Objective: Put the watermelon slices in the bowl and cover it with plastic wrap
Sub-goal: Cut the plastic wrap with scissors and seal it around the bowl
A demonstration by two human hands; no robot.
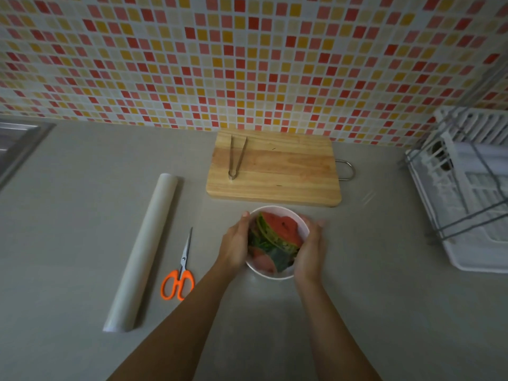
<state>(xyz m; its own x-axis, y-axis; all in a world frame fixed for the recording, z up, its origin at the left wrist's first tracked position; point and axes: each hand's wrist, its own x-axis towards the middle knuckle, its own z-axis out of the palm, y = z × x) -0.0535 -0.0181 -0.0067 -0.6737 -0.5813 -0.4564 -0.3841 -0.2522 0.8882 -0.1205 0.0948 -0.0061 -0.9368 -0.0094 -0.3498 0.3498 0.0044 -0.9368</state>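
Both hands, left (235,242) and right (309,250), cupped the bowl (302,224) of watermelon slices (277,232); the wrap roll (143,251) lay left, lengthwise near-to-far, nearer the left hand.

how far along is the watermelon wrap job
Done: the watermelon slices sit in the white bowl, and the cutting board holds only tongs. In hand: the left hand and right hand cup the bowl's sides. Whether film already covers it is unclear; the wrap roll lies beside the scissors.
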